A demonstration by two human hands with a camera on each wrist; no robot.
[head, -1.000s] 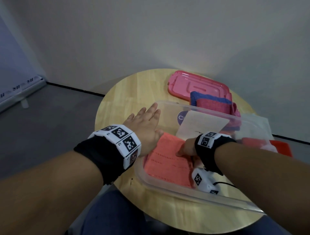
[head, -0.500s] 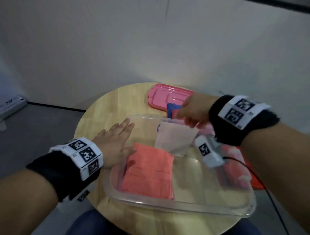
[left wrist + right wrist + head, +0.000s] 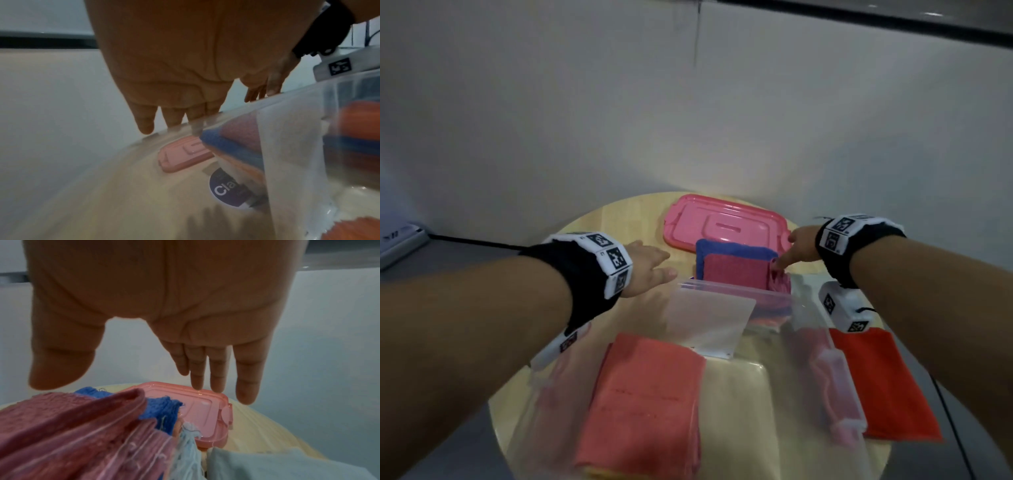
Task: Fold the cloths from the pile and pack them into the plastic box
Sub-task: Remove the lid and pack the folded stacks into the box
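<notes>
Right hand now over pile

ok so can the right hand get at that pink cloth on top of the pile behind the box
Probably yes. The right hand is open just above the pink cloth, which lies topmost on the blue one, with nothing between.

box near wall cut off by bottom edge; label half hidden behind divider; lower cloths in pile covered.
</notes>
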